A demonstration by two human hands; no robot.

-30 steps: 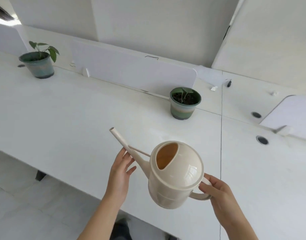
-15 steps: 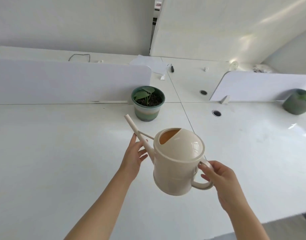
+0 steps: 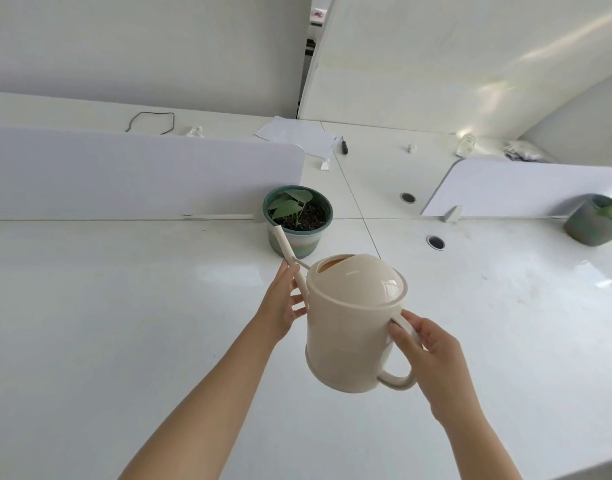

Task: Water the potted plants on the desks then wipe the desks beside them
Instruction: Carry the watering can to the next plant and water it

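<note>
White desk [image 3: 107, 306]: two potted plants [image 3: 299, 220], dividers [image 3: 124, 174].

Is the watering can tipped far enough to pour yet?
No water shows. The watering can leans slightly toward its spout, held by the right hand at the handle, left hand steadying the spout, whose tip is beside the potted plant.

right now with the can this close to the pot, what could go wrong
The spout tip sits below the green pot rim and outside it, so tipping now would likely wet the desk. The left hand only steadies the spout with its fingers, while the right hand holds the watering can handle; the spout could wander.
</note>
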